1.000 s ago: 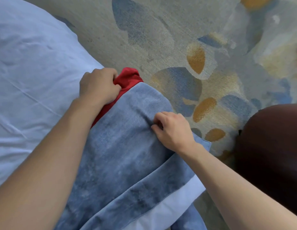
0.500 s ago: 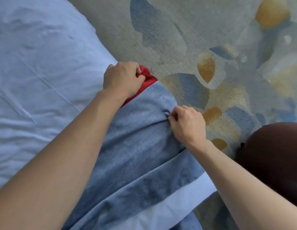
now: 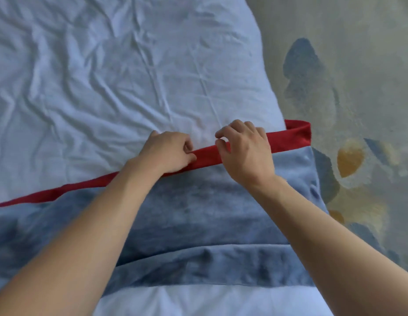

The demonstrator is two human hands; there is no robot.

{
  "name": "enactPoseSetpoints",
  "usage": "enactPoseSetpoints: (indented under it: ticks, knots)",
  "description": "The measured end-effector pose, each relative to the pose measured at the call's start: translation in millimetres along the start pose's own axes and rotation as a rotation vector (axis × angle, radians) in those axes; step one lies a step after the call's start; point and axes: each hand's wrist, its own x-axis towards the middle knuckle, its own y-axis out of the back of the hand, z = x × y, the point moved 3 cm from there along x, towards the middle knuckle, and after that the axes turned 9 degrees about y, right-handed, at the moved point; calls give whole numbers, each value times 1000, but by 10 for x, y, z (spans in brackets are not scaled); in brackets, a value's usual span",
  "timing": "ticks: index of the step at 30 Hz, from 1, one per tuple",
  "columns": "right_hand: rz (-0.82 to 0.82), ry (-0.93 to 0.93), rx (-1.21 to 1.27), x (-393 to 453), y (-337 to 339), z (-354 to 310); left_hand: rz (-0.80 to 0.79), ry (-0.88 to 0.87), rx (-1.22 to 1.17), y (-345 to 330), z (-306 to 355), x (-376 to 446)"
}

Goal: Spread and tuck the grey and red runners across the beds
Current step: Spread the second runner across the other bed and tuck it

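Pinching smooth red runner (image 3: 289, 139) band

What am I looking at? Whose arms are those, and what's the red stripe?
The picture comes from a camera worn on a person's head, looking down, so the arms are that person's own. They are making a bed. The white sheet covers it. Across it lies a grey runner, a long strip of cloth, with a red runner showing along its far edge. The left hand pinches the red strip. The right hand has its fingers curled at the red edge too. Beside the bed is patterned carpet.
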Motion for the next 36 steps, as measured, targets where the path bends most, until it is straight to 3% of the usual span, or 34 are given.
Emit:
enactPoseSetpoints:
  ticks: [4, 7, 10, 13, 15, 18, 21, 25, 29, 33, 36]
  knots:
    - [-215, 67, -37, 131, -239, -250, 39, -64, 28, -69, -93, -86]
    - [-355, 89, -59, 162, -305, -292, 297, -198, 11, -76, -62, -169]
    - [-431, 91, -31, 222, -269, -375, 445, -304, -88, -120, -31, -299]
    - [-590, 132, -21, 221, -205, -445, 369, -348, -135, -187, 7, -408]
    - [-636, 126, -4, 153, -169, -442, 240, -286, -168, -183, -15, -437]
    - [-560, 42, 68, 53, -136, -405, 212, -149, -145, -143, -121, -332]
    - [-475, -23, 62, 52, -160, -361, 165, -140, 11, -166, -135, -209]
    - [-667, 95, -40, 56, -224, -393, 109, -158, 124, -178, -87, -170]
    - [-728, 153, -73, 79, -252, -452, 41, -177, 134, -215, -53, -241]
    - [-669, 142, -36, 98, -253, -408, 23, -190, 96, -191, -36, -262]
    - [-555, 108, -3, 144, -193, -369, 99, -180, -2, -77, -85, -224]
